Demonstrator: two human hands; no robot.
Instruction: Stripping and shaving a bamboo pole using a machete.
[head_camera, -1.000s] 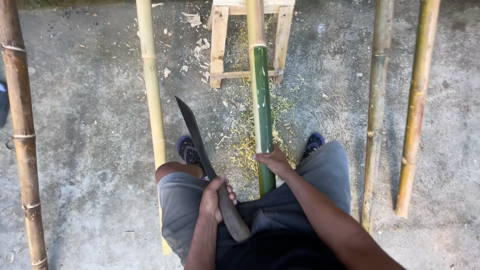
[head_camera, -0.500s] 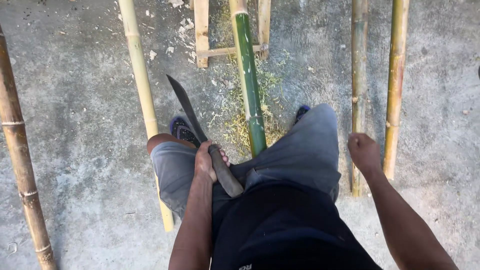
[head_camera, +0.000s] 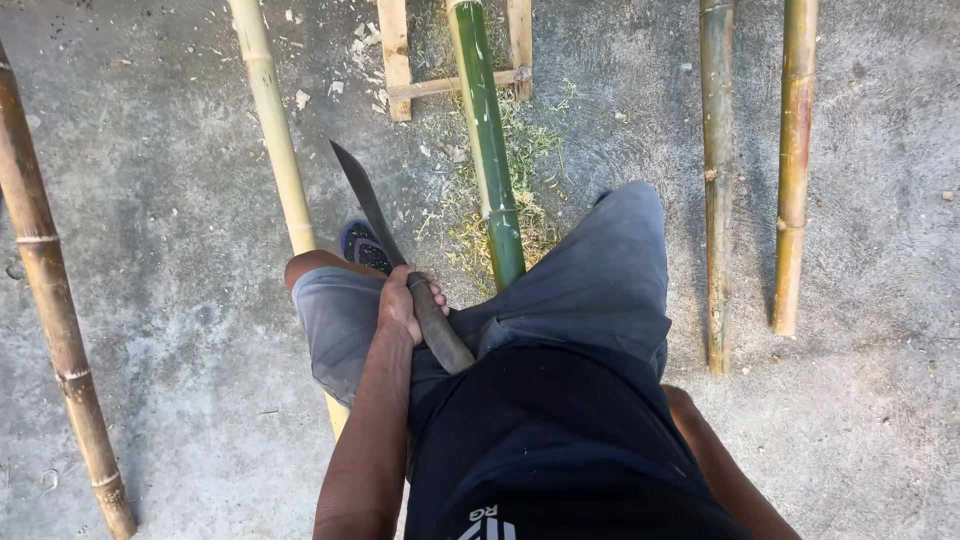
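Left hand (head_camera: 408, 300) is closed around the dark handle of a machete (head_camera: 395, 258), knuckles up, over the left thigh. The blade runs up and away to the left, its tip over bare concrete floor (head_camera: 160, 230) between the pale bamboo pole (head_camera: 272, 125) and the green bamboo pole (head_camera: 488, 150). The blade touches neither pole; a narrow gap on each side.

Right hand: out of frame. Only the forearm shows at the lower right edge, beside the hip, so whether it's open or closed can't be told.

The green bamboo pole runs from a small wooden stand (head_camera: 398, 60) at the top edge down between the knees; its lower end disappears behind the grey shorts (head_camera: 590, 280), just right of the machete handle. Green shavings are scattered around it on the floor.

Room: wide concrete to the left, bounded by a brown bamboo pole (head_camera: 50, 290) along the left edge. To the right, two more yellowish bamboo poles (head_camera: 716, 200) lie side by side, near the right knee, with open floor beyond them. A sandalled foot (head_camera: 362, 245) sits under the blade.
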